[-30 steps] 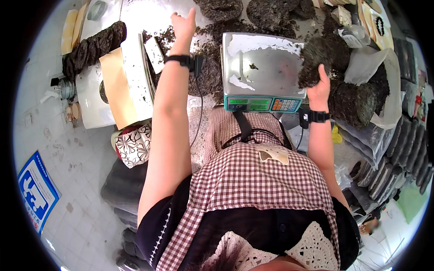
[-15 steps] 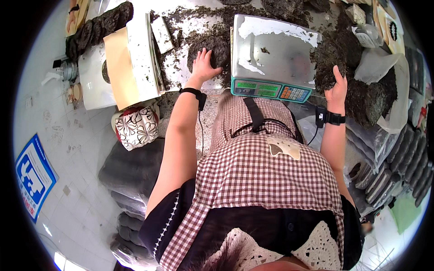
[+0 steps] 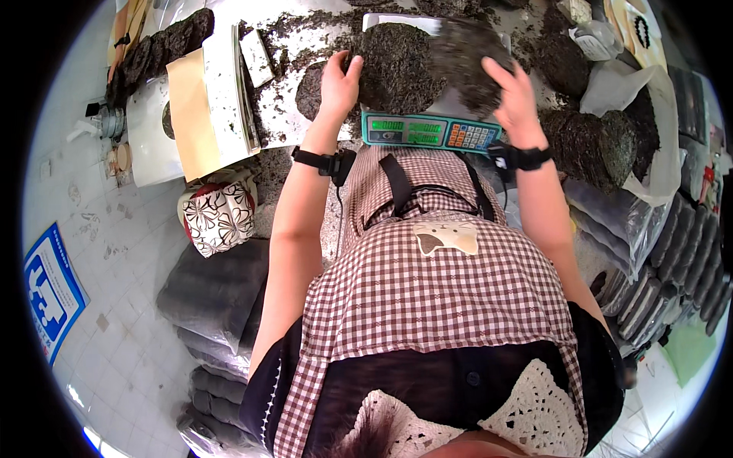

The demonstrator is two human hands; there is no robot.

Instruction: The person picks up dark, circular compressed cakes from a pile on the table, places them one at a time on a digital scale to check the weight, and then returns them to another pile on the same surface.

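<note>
My left hand (image 3: 340,85) is at the left edge of a round, dark cake of dried seaweed (image 3: 401,70), its thumb and fingers closed at that rim. This cake is over the metal pan of a green-edged digital scale (image 3: 429,131). A second seaweed cake (image 3: 466,65), smeared by motion, is beside it on the right. My right hand (image 3: 518,98) grips its right side, thumb on the near face and fingertips partly hidden. Another seaweed cake (image 3: 308,93) lies on the table, partly behind my left hand.
Loose seaweed crumbs litter the white table (image 3: 279,114). To the left stand papers with a tan envelope (image 3: 197,114) and a row of stacked cakes (image 3: 164,57). On the right, more seaweed cakes (image 3: 592,145) sit by a clear plastic bag (image 3: 653,153). Wrapped dark bundles (image 3: 210,286) are below.
My right hand has moved left from beside the scale and now grips a seaweed cake. My left hand has left the table cake for one over the scale, whose pan is now largely covered.
</note>
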